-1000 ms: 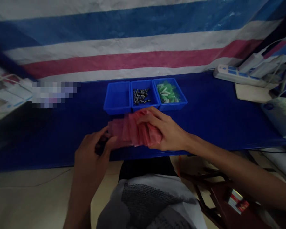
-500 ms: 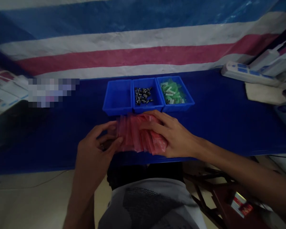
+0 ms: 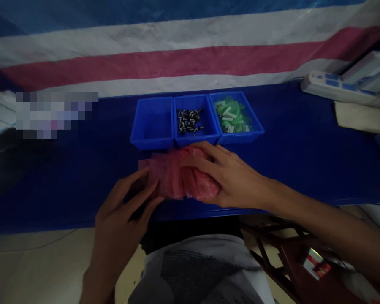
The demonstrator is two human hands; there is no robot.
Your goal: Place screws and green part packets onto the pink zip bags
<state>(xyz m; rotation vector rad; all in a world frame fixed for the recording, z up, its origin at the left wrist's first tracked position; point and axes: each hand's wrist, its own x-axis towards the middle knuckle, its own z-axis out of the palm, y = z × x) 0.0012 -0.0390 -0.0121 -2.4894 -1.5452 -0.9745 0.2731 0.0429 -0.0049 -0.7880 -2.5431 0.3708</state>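
My right hand (image 3: pixel 228 175) is closed round a stack of pink translucent plastic bags (image 3: pixel 177 179), just above the near part of the blue table. The bags fan out toward the left in overlapping layers. My left hand (image 3: pixel 129 198) is at their left end, its fingers apart and their tips touching or very near the outermost bag. Directly behind the bags stand three blue bins in a row. The left bin (image 3: pixel 153 120) has nothing in it. Small black and silver screw-like parts (image 3: pixel 188 120) lie in the middle one. Green plastic bags with white pieces (image 3: pixel 231 114) fill the right one.
A white power strip (image 3: pixel 332 84) and a beige cloth-like pad (image 3: pixel 357 117) lie at the far right. A blurred-out patch (image 3: pixel 53 114) covers items at the left. A striped sheet (image 3: pixel 190 63) hangs behind the table. A red-and-white box (image 3: pixel 316 264) rests on a brown stool below.
The pink bags have spread further left, with the outer ones fanned out. My left hand's fingers have opened wider and shifted slightly left. The view has moved a little.
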